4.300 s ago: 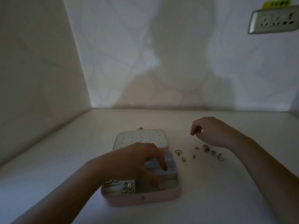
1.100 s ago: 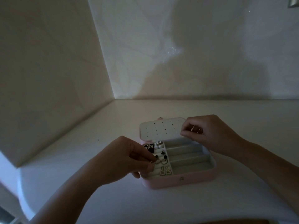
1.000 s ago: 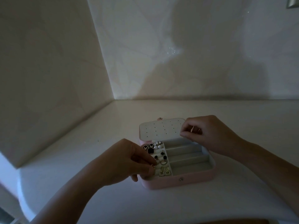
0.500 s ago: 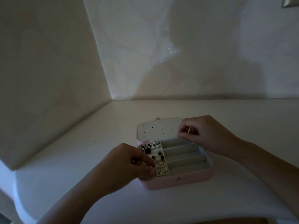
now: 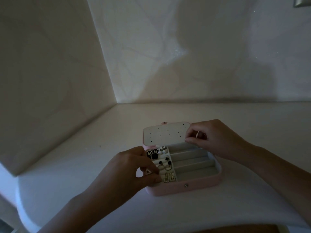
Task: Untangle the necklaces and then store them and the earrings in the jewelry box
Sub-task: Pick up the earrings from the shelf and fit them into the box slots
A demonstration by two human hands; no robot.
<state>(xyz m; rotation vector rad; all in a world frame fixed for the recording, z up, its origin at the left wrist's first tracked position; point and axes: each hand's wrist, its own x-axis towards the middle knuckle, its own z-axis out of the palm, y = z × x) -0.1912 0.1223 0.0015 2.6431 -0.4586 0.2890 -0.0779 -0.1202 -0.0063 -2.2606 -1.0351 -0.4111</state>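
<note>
1. Counter [image 5: 87, 155]: pale, dimly lit, bearing the box near the corner of two walls.
2. Jewelry box [image 5: 185, 190]: pink, open, long side lying across the view, snap on the near wall. Lid [image 5: 165, 133] laid back on the far side, dotted with small holes.
3. Left hand [image 5: 129, 167]: at the box's left end, thumb and fingertips pinched over the small compartments. Seems to grip a pale piece [image 5: 148, 171], likely an earring, too small to name for sure.
4. Right hand [image 5: 213, 138]: at the lid's right corner, fingers curled, thumb and forefinger pinching a thin bit [image 5: 197, 135] that is hard to make out. Touching the lid or just above it: cannot tell.
5. Long slots [image 5: 193, 163]: running left to right, filling the right part of the box. Bare where seen, with the far right corner hidden under the right hand.
6. Earrings [image 5: 169, 178]: stored in the left column, just right of the left fingertips. Black pair farthest, pearls beside it, rings in the middle, gold rectangles nearest.
7. Coming move, as judged: a short drop from the left fingertips, down and slightly right into that column, with the left hand plainly nearer.
8. Necklaces: none in view.
</note>
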